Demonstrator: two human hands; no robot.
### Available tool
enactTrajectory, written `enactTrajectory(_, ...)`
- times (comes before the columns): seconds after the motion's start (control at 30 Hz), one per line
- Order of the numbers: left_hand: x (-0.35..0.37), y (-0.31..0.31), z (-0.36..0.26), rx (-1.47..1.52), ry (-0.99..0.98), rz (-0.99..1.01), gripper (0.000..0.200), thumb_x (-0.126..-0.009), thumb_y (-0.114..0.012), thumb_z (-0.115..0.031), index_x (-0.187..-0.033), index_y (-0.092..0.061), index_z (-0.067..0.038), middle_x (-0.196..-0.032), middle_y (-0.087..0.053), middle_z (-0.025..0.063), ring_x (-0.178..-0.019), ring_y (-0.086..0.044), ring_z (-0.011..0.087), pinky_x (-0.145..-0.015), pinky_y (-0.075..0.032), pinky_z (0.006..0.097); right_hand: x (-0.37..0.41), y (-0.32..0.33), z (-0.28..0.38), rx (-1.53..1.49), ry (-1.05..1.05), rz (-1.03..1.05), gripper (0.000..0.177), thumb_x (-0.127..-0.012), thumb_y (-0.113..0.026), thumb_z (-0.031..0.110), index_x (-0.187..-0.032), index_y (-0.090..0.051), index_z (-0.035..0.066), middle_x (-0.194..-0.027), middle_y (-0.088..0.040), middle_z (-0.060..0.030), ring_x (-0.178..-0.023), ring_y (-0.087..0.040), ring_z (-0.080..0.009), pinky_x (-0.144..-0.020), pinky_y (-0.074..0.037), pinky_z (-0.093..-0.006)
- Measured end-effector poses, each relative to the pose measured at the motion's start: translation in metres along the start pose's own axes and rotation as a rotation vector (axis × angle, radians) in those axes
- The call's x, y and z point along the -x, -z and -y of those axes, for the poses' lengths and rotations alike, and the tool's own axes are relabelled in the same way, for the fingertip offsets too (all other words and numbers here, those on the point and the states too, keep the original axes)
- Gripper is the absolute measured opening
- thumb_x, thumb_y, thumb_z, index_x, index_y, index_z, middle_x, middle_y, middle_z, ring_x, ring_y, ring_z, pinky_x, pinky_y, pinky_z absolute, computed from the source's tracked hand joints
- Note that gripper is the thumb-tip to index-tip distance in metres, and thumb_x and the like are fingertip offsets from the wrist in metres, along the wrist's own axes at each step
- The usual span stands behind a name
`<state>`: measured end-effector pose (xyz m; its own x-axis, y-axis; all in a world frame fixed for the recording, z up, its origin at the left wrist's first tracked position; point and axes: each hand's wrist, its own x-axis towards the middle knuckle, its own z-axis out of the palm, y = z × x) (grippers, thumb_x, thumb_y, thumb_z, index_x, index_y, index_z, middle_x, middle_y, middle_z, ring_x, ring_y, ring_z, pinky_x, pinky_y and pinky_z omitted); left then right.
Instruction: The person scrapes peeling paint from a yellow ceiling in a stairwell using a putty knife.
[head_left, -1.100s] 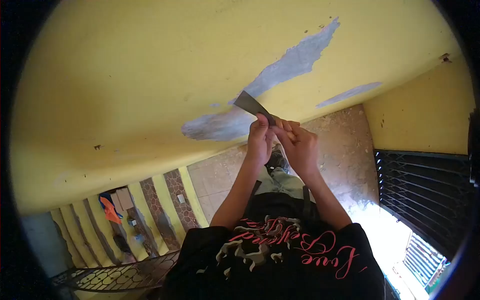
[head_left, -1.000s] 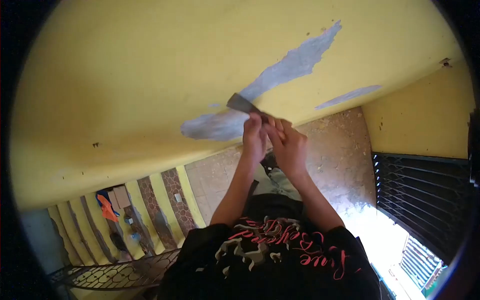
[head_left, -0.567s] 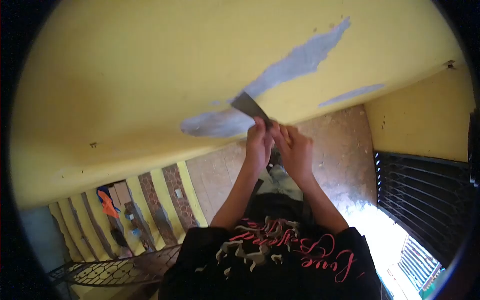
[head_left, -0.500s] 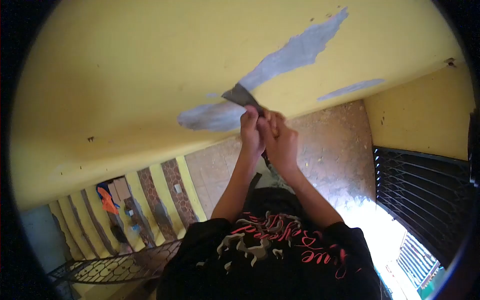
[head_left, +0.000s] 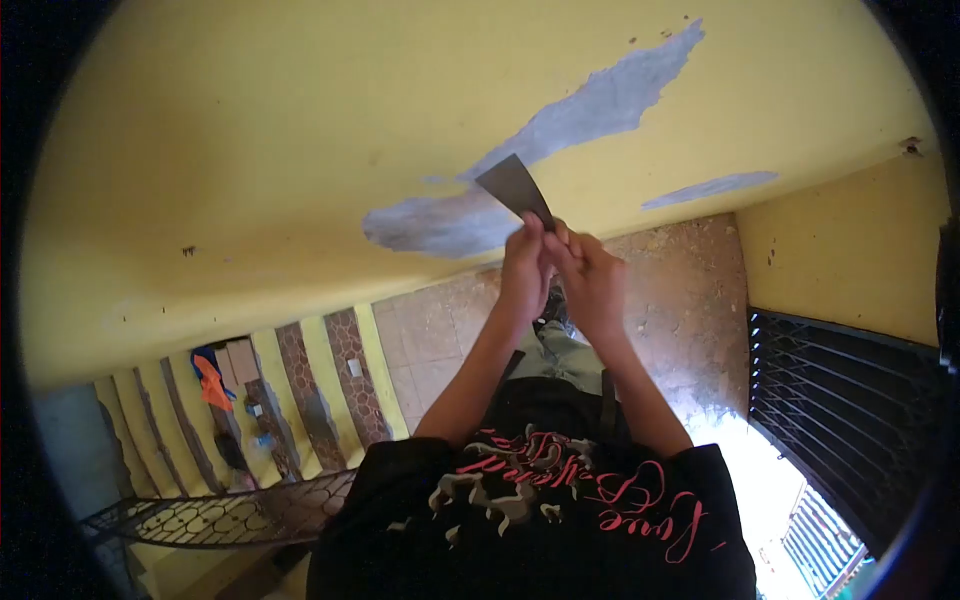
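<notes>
Both of my hands are closed on a metal scraper [head_left: 515, 187], its wide flat blade angled up and to the left. My left hand [head_left: 527, 262] has its thumb along the base of the blade. Beside it, my right hand [head_left: 592, 280] wraps the handle end, which the fingers hide. Behind the blade is a yellow wall [head_left: 300, 150] with bare grey patches. The blade overlaps the gap between the long upper patch [head_left: 590, 105] and the lower-left patch [head_left: 430, 228].
A smaller grey strip [head_left: 710, 189] lies to the right on the wall. Tiled floor [head_left: 670, 280] runs beneath. At the right stands a black folding metal gate [head_left: 840, 400]. Lower left, steps [head_left: 300, 390] hold an orange cloth [head_left: 212, 382] and boxes, beside a metal railing [head_left: 230, 515].
My hands and the scraper have moved to the right in view. The blade now shows more of its flat face, and my view has shifted slightly.
</notes>
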<state>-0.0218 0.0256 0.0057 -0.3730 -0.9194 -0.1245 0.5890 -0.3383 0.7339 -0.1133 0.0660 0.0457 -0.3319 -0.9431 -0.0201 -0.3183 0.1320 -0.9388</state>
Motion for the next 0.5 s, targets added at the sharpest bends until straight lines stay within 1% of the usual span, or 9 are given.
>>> enactTrajectory(0.07, -0.003, 0.022, 0.005, 0.048, -0.043, 0.026, 0.047, -0.092, -0.046, -0.050, -0.079, -0.048, -0.006, -0.079, -0.056, 0.0057, -0.075, -0.056, 0.0157, -0.071, -0.044, 0.0284, 0.005, -0.013, -0.004, -0.008, -0.066, -0.066, 0.030, -0.085, -0.067, 0.026, -0.075, -0.057, -0.001, -0.055, -0.052, -0.0156, -0.048, -0.056, -0.0293, -0.047, -0.043, -0.0364)
enactTrajectory(0.13, -0.001, 0.017, 0.005, -0.017, -0.037, 0.015, 0.046, -0.093, -0.045, -0.049, -0.079, -0.049, -0.005, -0.078, -0.054, 0.0063, -0.075, -0.055, 0.0175, -0.071, -0.044, 0.0309, 0.008, -0.008, -0.007, -0.037, 0.176, -0.079, 0.032, -0.085, -0.067, 0.029, -0.074, -0.056, 0.000, -0.055, -0.052, -0.0158, -0.047, -0.057, -0.0288, -0.046, -0.043, -0.0360)
enactTrajectory(0.17, 0.009, 0.016, 0.005, -0.077, -0.017, -0.027, 0.046, -0.094, -0.044, -0.047, -0.080, -0.050, -0.004, -0.077, -0.052, 0.0069, -0.075, -0.054, 0.0193, -0.072, -0.045, 0.0334, 0.007, 0.003, -0.008, 0.007, 0.124, -0.029, 0.033, -0.085, -0.066, 0.030, -0.074, -0.057, 0.000, -0.056, -0.052, -0.0169, -0.048, -0.057, -0.0305, -0.046, -0.043, -0.0365)
enactTrajectory(0.2, 0.007, 0.001, -0.004, 0.008, -0.022, 0.031, 0.041, -0.095, -0.047, -0.042, -0.080, -0.050, -0.004, -0.079, -0.052, 0.0070, -0.075, -0.054, 0.0199, -0.072, -0.045, 0.0336, -0.002, -0.004, -0.008, 0.004, 0.127, -0.025, 0.033, -0.085, -0.066, 0.030, -0.074, -0.057, 0.000, -0.056, -0.052, -0.0169, -0.048, -0.057, -0.0305, -0.046, -0.043, -0.0365)
enactTrajectory(0.27, -0.007, -0.005, -0.019, 0.014, -0.068, 0.057, 0.041, -0.096, -0.045, -0.042, -0.080, -0.050, -0.004, -0.079, -0.052, 0.0064, -0.074, -0.054, 0.0195, -0.071, -0.045, 0.0322, -0.015, -0.014, -0.011, 0.091, 0.157, -0.087, 0.033, -0.084, -0.067, 0.030, -0.073, -0.056, 0.000, -0.056, -0.052, -0.0163, -0.049, -0.058, -0.0295, -0.047, -0.044, -0.0364)
enactTrajectory(0.33, -0.017, 0.000, -0.013, 0.007, -0.094, 0.133, 0.043, -0.096, -0.044, -0.044, -0.080, -0.049, -0.004, -0.077, -0.052, 0.0057, -0.075, -0.054, 0.0195, -0.072, -0.044, 0.0319, -0.020, -0.003, -0.007, 0.073, 0.129, -0.083, 0.034, -0.084, -0.067, 0.029, -0.071, -0.055, 0.000, -0.055, -0.052, -0.0158, -0.049, -0.057, -0.0306, -0.047, -0.043, -0.0357)
enactTrajectory(0.4, -0.005, -0.004, -0.004, -0.044, 0.039, 0.006, 0.044, -0.095, -0.043, -0.045, -0.079, -0.049, -0.005, -0.075, -0.053, 0.0051, -0.074, -0.054, 0.0192, -0.071, -0.045, 0.0320, -0.009, 0.006, -0.016, 0.078, 0.212, -0.060, 0.036, -0.085, -0.066, 0.029, -0.069, -0.054, 0.000, -0.055, -0.051, -0.0179, -0.050, -0.055, -0.0352, -0.046, -0.043, -0.0361)
enactTrajectory(0.47, -0.004, -0.010, -0.009, -0.037, 0.003, 0.038, 0.044, -0.095, -0.042, -0.046, -0.077, -0.048, -0.006, -0.075, -0.052, 0.0049, -0.072, -0.054, 0.0191, -0.071, -0.044, 0.0321, -0.018, -0.003, -0.022, 0.003, 0.211, -0.054, 0.036, -0.085, -0.067, 0.028, -0.066, -0.052, 0.000, -0.054, -0.050, -0.0180, -0.049, -0.054, -0.0345, -0.046, -0.042, -0.0358)
enactTrajectory(0.5, -0.009, -0.003, -0.012, -0.042, -0.053, 0.020, 0.045, -0.095, -0.041, -0.047, -0.076, -0.047, -0.007, -0.076, -0.052, 0.0042, -0.073, -0.054, 0.0184, -0.071, -0.043, 0.0315, -0.021, -0.011, -0.018, 0.058, 0.185, -0.058, 0.033, -0.085, -0.067, 0.025, -0.068, -0.053, -0.001, -0.053, -0.048, -0.0170, -0.046, -0.051, -0.0273, -0.045, -0.040, -0.0344)
